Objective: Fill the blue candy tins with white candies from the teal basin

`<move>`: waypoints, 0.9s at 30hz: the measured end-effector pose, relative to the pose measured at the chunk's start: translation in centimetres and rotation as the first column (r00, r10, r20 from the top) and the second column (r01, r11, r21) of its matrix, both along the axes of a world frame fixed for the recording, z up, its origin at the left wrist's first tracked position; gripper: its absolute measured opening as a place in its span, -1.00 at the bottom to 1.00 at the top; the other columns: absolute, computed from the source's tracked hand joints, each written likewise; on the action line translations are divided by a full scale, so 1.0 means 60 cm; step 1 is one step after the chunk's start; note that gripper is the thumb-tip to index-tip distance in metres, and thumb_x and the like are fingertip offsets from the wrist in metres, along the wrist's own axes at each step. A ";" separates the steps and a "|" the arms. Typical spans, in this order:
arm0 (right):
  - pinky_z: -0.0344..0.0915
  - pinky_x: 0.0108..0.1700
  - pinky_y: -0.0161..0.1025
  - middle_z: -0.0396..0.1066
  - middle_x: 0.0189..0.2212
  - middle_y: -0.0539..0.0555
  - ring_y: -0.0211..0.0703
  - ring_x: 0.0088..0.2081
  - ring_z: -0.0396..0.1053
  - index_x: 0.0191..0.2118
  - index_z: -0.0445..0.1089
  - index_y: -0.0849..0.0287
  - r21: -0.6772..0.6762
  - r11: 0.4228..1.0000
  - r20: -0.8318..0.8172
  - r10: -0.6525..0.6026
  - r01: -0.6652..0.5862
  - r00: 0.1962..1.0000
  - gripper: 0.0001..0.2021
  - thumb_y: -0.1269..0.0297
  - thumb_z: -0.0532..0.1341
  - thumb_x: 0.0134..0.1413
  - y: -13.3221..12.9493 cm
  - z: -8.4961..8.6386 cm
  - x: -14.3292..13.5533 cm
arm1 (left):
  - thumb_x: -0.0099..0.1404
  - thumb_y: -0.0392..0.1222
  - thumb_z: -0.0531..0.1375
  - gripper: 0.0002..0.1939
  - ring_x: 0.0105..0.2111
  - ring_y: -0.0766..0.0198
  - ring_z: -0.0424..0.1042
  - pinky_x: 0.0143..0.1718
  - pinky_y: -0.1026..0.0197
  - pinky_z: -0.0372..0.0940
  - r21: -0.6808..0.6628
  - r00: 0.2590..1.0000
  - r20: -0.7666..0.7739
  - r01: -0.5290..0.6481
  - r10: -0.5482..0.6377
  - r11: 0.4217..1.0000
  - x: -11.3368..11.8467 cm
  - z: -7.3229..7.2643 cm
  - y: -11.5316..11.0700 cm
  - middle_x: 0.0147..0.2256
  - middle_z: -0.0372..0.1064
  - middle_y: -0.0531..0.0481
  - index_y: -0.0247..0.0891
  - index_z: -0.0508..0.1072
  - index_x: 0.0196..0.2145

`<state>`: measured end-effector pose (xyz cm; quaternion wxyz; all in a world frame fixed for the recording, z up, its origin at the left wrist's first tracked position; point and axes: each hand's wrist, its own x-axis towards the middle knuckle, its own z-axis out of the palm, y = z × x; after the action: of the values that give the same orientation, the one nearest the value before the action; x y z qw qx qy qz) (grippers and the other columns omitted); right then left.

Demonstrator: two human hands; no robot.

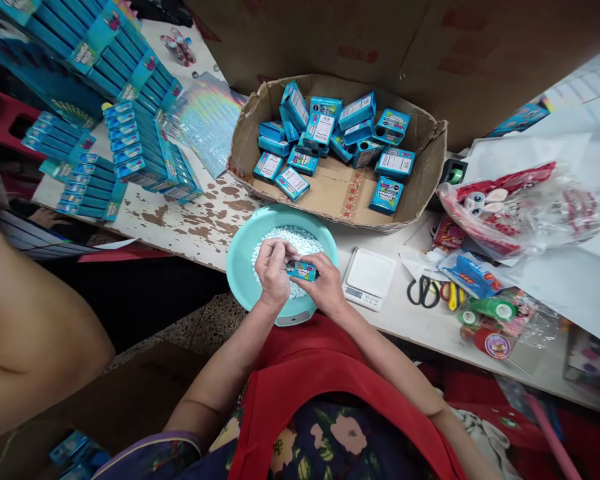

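A small blue candy box [303, 270] printed "Caramelo" is held over a turquoise basin [240, 260]. My right hand [326, 285] grips the box by its right end, fingers wrapped round it. At the box's left end, my left hand [274, 272] has its fingers curled together. What lies inside those fingers, if anything, is hidden. Small white round candies [300, 239] fill the bottom of the basin beneath both hands. Just behind, a cut-down cardboard box [330, 190] contains several blue candy boxes [320, 130], lying at different angles.
Right of the basin sits a white kitchen scale [371, 273]. Black-handled scissors [423, 291], tape rolls [495, 308] and a plastic bag [520, 207] lie farther right. Stacked blue packs [135, 147] stand at the left. Another person's arm [35, 300] is at the left edge.
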<state>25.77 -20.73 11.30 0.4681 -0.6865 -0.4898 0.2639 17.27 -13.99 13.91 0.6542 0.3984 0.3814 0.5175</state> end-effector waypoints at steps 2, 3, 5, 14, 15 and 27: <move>0.35 -0.09 -0.14 0.44 -0.24 0.06 -0.09 -0.17 0.41 -0.15 0.44 0.10 0.051 0.999 -0.044 -0.003 0.005 0.999 -0.69 0.25 0.41 -0.07 -0.008 0.008 0.009 | 0.28 -0.06 0.17 -0.79 -0.56 0.39 0.30 -0.51 0.32 0.26 -0.003 0.999 0.017 -0.030 0.030 1.000 -0.008 0.003 0.010 -0.50 0.28 0.05 -0.26 0.35 -0.37; 0.36 -0.09 -0.14 0.44 -0.23 0.06 -0.10 -0.16 0.41 -0.15 0.45 0.09 0.073 0.997 -0.069 -0.012 0.017 0.998 -0.68 0.23 0.41 -0.07 -0.017 0.014 0.017 | 0.29 -0.05 0.16 -0.79 -0.61 0.40 0.25 -0.57 0.34 0.20 -0.008 0.998 0.016 -0.057 0.057 0.998 -0.012 -0.001 0.019 -0.53 0.25 0.08 -0.24 0.35 -0.36; 0.37 -0.08 -0.14 0.44 -0.20 0.07 -0.10 -0.15 0.42 -0.13 0.45 0.07 0.095 0.992 -0.098 -0.074 0.084 0.992 -0.66 0.19 0.42 -0.09 -0.043 0.026 0.040 | 0.32 0.00 0.12 -0.78 -0.66 0.42 0.16 -0.63 0.35 0.13 0.013 0.990 -0.084 -0.115 0.116 0.993 -0.019 -0.028 0.040 -0.55 0.23 0.10 -0.22 0.34 -0.33; 0.40 -0.16 -0.16 0.40 -0.25 0.05 -0.14 -0.21 0.41 -0.14 0.43 0.11 0.054 0.946 0.035 -0.322 0.320 0.946 -0.66 0.19 0.41 -0.07 -0.122 -0.006 0.089 | 0.39 -0.02 -0.06 -0.48 0.30 -0.06 -0.07 0.27 -0.20 -0.17 0.132 0.200 -0.979 0.789 -0.047 0.600 0.027 -0.258 -0.007 0.26 0.08 -0.22 -0.32 0.24 0.20; 0.40 -0.15 -0.15 0.40 -0.24 0.05 -0.14 -0.20 0.41 -0.13 0.42 0.10 0.068 0.954 0.023 -0.295 0.293 0.955 -0.66 0.20 0.41 -0.06 -0.119 -0.015 0.082 | 0.38 -0.02 -0.05 -0.48 0.30 -0.08 -0.07 0.26 -0.20 -0.16 0.118 0.153 -0.988 0.831 -0.020 0.543 0.022 -0.265 -0.014 0.26 0.07 -0.23 -0.32 0.24 0.20; 0.39 -0.09 -0.11 0.39 -0.21 0.07 -0.10 -0.15 0.40 -0.11 0.42 0.09 0.071 0.970 -0.021 -0.232 0.233 0.973 -0.66 0.16 0.39 -0.03 -0.089 -0.018 0.069 | 0.27 0.01 0.03 -0.72 -0.42 0.26 0.34 -0.38 0.24 0.27 -0.142 0.324 -0.837 0.650 -0.441 0.747 -0.076 -0.216 0.021 -0.44 0.29 -0.03 -0.25 0.28 -0.43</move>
<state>29.90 -26.07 10.22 0.5234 -0.7200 -0.4125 0.1936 12.72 -12.73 0.97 0.4779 0.7672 0.4250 0.0496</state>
